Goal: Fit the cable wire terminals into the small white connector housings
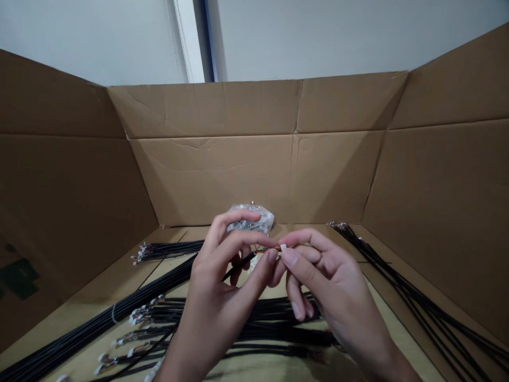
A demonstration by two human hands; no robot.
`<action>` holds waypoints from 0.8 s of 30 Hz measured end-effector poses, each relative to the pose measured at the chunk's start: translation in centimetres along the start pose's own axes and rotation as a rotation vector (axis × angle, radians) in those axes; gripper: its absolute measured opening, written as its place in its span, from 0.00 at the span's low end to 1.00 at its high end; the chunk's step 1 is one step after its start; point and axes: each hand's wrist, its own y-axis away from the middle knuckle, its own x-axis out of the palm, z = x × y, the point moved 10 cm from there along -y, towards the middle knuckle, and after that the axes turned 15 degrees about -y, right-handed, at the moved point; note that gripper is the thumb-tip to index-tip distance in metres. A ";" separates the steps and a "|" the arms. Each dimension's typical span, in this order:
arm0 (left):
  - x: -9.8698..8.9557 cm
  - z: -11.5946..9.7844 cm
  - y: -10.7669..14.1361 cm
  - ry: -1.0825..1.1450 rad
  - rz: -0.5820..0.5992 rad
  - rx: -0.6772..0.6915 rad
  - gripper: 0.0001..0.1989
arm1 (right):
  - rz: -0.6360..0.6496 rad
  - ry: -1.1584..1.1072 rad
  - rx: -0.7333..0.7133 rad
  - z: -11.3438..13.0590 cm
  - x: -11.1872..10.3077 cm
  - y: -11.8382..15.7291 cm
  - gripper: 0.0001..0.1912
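My left hand (218, 281) and my right hand (326, 286) meet in the middle of the view, just above the cable piles. Between my right thumb and forefinger sits a tiny white connector (283, 247). My left fingers pinch a black cable (240, 267), whose thin wires run towards that connector. The fingers hide most of the wires. Directly behind my left hand lies a crumpled transparent plastic bag (251, 219) with small contents that I cannot make out.
A large open cardboard box (210, 180) surrounds the work, its brown walls rising on three sides. Bundles of black cables with white connectors lie inside: one at back left (170, 250), one below my hands (254, 323), and one along the right (401, 281).
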 end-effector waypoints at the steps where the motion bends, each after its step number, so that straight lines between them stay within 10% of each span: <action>1: 0.0 0.0 0.0 0.011 -0.001 -0.006 0.05 | -0.001 -0.001 -0.002 0.0 0.0 0.0 0.12; 24: -0.1 0.7 0.2 0.067 -0.043 -0.095 0.07 | 0.044 -0.105 0.104 -0.9 0.5 0.5 0.13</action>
